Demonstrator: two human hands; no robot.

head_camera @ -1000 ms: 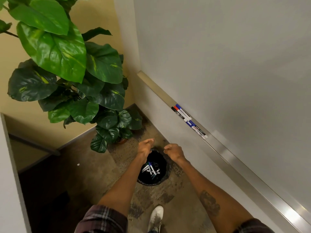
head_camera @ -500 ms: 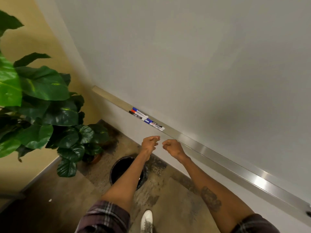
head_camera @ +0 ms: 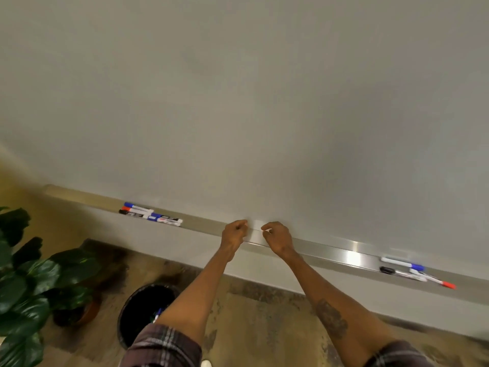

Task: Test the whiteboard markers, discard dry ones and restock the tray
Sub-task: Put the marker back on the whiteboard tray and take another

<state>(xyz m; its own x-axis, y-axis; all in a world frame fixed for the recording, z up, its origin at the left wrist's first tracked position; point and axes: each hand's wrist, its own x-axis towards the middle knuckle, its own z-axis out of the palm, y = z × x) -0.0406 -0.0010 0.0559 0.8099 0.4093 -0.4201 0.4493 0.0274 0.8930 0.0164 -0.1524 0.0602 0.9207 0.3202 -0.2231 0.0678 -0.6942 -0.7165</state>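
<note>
A metal marker tray (head_camera: 330, 251) runs along the bottom of the blank whiteboard (head_camera: 264, 102). Several markers (head_camera: 150, 215) with blue, red and black caps lie in a cluster on its left part. A second group of markers (head_camera: 412, 271) lies on its right part. My left hand (head_camera: 234, 234) and my right hand (head_camera: 276, 238) hover side by side in front of the tray's middle, fingers loosely curled, holding nothing. A black bin (head_camera: 144, 311) on the floor below holds a marker (head_camera: 158, 313) partly hidden by my left arm.
A potted plant (head_camera: 31, 282) with large green leaves stands at the lower left beside the bin. The floor (head_camera: 264, 327) is worn and stained. A beige wall (head_camera: 16, 197) meets the whiteboard at the far left.
The view swung up and right from the bin toward the whiteboard. Both hands rose from over the bin to the tray's middle. The right-hand markers came into sight.
</note>
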